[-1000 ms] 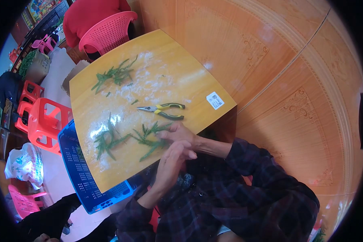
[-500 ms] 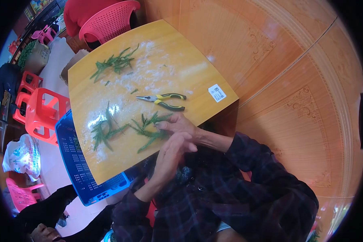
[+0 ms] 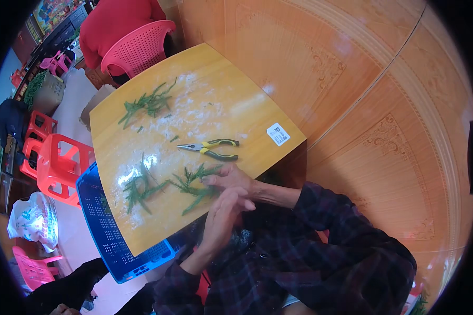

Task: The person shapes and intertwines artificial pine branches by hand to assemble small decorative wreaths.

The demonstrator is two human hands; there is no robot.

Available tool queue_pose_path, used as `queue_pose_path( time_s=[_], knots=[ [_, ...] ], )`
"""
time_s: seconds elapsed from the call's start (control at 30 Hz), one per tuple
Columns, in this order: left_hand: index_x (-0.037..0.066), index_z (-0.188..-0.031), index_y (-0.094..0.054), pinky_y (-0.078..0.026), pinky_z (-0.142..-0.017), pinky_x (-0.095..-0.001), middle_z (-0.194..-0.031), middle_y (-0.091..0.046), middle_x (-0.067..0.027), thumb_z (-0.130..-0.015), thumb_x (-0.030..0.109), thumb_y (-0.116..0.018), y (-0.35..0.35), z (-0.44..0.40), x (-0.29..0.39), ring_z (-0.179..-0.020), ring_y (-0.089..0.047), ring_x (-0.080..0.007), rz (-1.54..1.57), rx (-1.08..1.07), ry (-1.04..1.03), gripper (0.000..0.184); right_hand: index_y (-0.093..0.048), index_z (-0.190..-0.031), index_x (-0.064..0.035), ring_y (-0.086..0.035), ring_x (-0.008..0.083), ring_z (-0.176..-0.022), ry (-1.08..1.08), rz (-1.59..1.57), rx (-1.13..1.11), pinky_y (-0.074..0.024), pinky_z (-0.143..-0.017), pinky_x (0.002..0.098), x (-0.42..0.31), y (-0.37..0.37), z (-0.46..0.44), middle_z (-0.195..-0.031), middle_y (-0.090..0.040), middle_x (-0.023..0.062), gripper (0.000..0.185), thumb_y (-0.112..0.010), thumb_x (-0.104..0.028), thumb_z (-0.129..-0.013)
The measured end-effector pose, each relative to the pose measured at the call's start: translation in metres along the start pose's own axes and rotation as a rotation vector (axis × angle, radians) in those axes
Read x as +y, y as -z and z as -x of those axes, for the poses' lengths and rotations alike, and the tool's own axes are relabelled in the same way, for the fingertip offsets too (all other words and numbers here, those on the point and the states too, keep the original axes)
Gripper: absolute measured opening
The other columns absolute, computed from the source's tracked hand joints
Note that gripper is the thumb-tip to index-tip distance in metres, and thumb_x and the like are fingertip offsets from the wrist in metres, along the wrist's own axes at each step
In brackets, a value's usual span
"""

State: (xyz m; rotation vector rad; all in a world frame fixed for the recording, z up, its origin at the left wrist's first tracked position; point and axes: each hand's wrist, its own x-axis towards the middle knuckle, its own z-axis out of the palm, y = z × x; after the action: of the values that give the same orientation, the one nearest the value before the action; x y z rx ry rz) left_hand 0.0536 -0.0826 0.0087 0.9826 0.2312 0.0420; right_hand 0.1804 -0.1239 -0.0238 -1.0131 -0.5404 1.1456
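Note:
My right hand [image 3: 232, 178] is at the near edge of the yellow table [image 3: 257, 121], its thumb and fingers closed on a green needle-leaved sprig [image 3: 188, 182] that rests on the tabletop. Just below it, my left hand [image 3: 223, 210] has its fingers stretched out, close against the right hand and holding nothing visible. Left of these lies another green sprig [image 3: 142, 190]. Further back is a small pile of similar sprigs [image 3: 150, 103]. Pliers [image 3: 209, 149] with yellow and black handles lie beyond my right hand, jaws pointing left.
White powdery bits and small green scraps are scattered over the table. A white label [image 3: 278, 134] is stuck near its right corner. A blue basket [image 3: 102, 226] stands at the table's left, with red stools [image 3: 63, 168] beyond. A person in red [image 3: 122, 31] sits on a pink chair [image 3: 139, 50].
The view has tilted up a little, so the table and floor items appear lower. My hands stay nearly in place, the right one still on the sprig.

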Motion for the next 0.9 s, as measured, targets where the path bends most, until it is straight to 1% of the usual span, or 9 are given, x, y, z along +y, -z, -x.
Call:
queue_pose_path(
  time_s=[0.3, 0.4, 0.5, 0.6, 0.7, 0.8, 0.9],
  knots=[
    [0.001, -0.107, -0.048, -0.041, -0.086, -0.0323, -0.085, -0.059, -0.0109, -0.096, 0.026, -0.036, 0.001, 0.000, 0.002, -0.089, -0.056, -0.0188, 0.007, 0.001, 0.005, 0.030, -0.060, -0.106, 0.0005, -0.055, 0.0066, -0.090, 0.013, 0.098, -0.005, -0.0438, -0.080, 0.0219, -0.003, -0.002, 0.000, -0.099, -0.063, 0.0024, 0.022, -0.057, -0.011, -0.087],
    [0.000, -0.107, -0.048, -0.041, -0.086, -0.0324, -0.086, -0.059, -0.0111, -0.096, 0.026, -0.035, 0.000, 0.000, 0.001, -0.089, -0.056, -0.0188, 0.013, 0.000, 0.011, 0.030, -0.059, -0.107, 0.0005, -0.055, 0.0066, -0.090, 0.005, 0.068, -0.008, -0.0437, -0.080, 0.0216, -0.006, -0.003, 0.001, -0.099, -0.063, 0.0024, 0.022, -0.056, -0.011, -0.088],
    [0.000, -0.106, -0.048, -0.041, -0.086, -0.0325, -0.086, -0.059, -0.0114, -0.097, 0.026, -0.035, 0.001, 0.000, 0.000, -0.089, -0.056, -0.0189, 0.002, 0.000, -0.002, 0.030, -0.061, -0.107, -0.0003, -0.052, 0.0028, -0.082, 0.059, 0.018, -0.004, -0.0440, -0.070, 0.0185, -0.004, -0.005, 0.000, -0.093, -0.062, -0.0010, 0.026, -0.061, -0.016, -0.087],
    [0.000, -0.106, -0.048, -0.042, -0.085, -0.0324, -0.086, -0.059, -0.0116, -0.096, 0.026, -0.035, 0.000, 0.000, -0.002, -0.089, -0.056, -0.0191, 0.000, -0.004, -0.013, 0.030, -0.061, -0.107, 0.0001, -0.052, 0.0028, -0.082, 0.055, 0.025, -0.012, -0.0440, -0.070, 0.0181, -0.001, -0.002, -0.001, -0.094, -0.063, -0.0005, 0.026, -0.061, -0.017, -0.086],
    [-0.001, -0.107, -0.048, -0.042, -0.085, -0.0322, -0.086, -0.059, -0.0117, -0.096, 0.025, -0.035, 0.000, -0.002, -0.001, -0.088, -0.057, -0.0193, -0.006, -0.007, -0.011, 0.030, -0.062, -0.105, -0.0005, -0.051, 0.0017, -0.079, -0.026, 0.020, 0.019, -0.0427, -0.066, 0.0172, 0.003, 0.001, -0.003, -0.090, -0.062, -0.0019, 0.026, -0.062, -0.018, -0.086],
    [-0.001, -0.107, -0.048, -0.042, -0.085, -0.0319, -0.086, -0.059, -0.0117, -0.097, 0.024, -0.035, 0.001, 0.000, -0.001, -0.088, -0.057, -0.0194, -0.012, 0.003, -0.011, 0.030, -0.063, -0.103, -0.0016, -0.049, 0.0004, -0.075, 0.057, 0.005, 0.017, -0.0404, -0.062, 0.0166, -0.002, -0.005, 0.000, -0.085, -0.061, -0.0043, 0.024, -0.062, -0.018, -0.086],
    [-0.001, -0.107, -0.048, -0.042, -0.085, -0.0316, -0.086, -0.059, -0.0118, -0.097, 0.024, -0.034, 0.000, -0.002, -0.002, -0.088, -0.057, -0.0192, -0.002, -0.005, -0.016, 0.030, -0.064, -0.103, -0.0024, -0.047, -0.0001, -0.072, 0.042, 0.009, 0.004, -0.0390, -0.060, 0.0166, 0.004, 0.000, -0.003, -0.082, -0.060, -0.0055, 0.023, -0.062, -0.018, -0.086]
  ],
)
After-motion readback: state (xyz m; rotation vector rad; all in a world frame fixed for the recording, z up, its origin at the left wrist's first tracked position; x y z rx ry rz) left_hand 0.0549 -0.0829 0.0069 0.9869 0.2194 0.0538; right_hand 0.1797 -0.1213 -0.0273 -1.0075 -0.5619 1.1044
